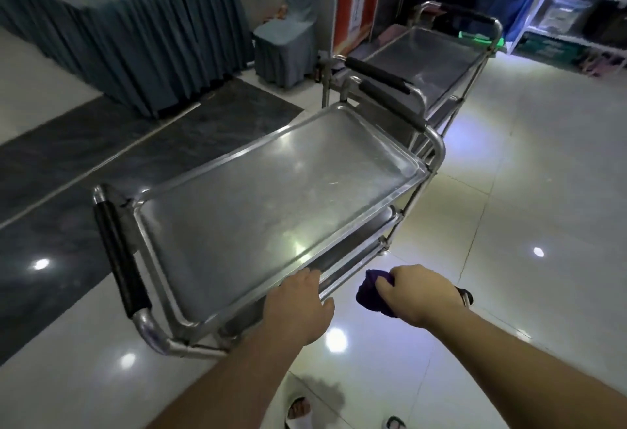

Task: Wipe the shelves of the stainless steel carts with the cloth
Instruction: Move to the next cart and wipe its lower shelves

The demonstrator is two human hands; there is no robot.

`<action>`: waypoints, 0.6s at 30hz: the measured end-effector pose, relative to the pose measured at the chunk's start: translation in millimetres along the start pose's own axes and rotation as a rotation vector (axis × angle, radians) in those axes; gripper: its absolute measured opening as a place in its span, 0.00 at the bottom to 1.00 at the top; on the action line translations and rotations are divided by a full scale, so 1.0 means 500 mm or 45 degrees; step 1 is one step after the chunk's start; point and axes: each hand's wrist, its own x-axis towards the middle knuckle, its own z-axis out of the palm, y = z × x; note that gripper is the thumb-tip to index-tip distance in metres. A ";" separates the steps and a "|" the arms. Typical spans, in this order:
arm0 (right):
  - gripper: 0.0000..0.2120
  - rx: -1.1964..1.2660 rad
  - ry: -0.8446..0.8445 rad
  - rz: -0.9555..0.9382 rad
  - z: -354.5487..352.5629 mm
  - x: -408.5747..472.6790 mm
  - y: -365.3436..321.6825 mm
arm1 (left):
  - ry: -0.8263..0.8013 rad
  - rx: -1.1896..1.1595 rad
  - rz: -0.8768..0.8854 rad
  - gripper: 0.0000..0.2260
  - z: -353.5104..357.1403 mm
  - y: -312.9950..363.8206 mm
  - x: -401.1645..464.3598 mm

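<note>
A stainless steel cart [271, 191] stands in front of me, its bare top shelf shining, with black-padded handles at both ends. My left hand [298, 306] grips the near rim of the top shelf, fingers curled over the edge. Just right of the cart, off its side, my right hand [417, 293] is closed on a bunched purple cloth [369, 293] held over the floor. Lower shelves show beneath the top one at its right side. A second steel cart [424, 51] stands behind the first, end to end.
A skirted grey table [135, 45] stands at the back left, a covered chair [288, 48] beside it. A dark floor mat [101, 163] lies left of the cart. White shelving [576, 14] is at the far right. Glossy tile floor [526, 191] spreads to the right.
</note>
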 end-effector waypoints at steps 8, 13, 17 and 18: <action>0.24 -0.166 -0.141 -0.406 0.027 0.132 -0.037 | 0.070 -0.137 -0.444 0.27 0.050 0.000 -0.033; 0.22 -0.254 -0.290 -0.621 0.078 0.160 -0.048 | 0.007 -0.257 -0.763 0.29 0.139 0.026 -0.107; 0.21 -0.342 -0.390 -0.704 0.132 0.162 -0.055 | -0.054 -0.347 -0.909 0.29 0.218 0.032 -0.154; 0.21 -0.365 -0.405 -0.719 0.146 0.160 -0.060 | -0.045 -0.368 -0.930 0.29 0.234 0.026 -0.164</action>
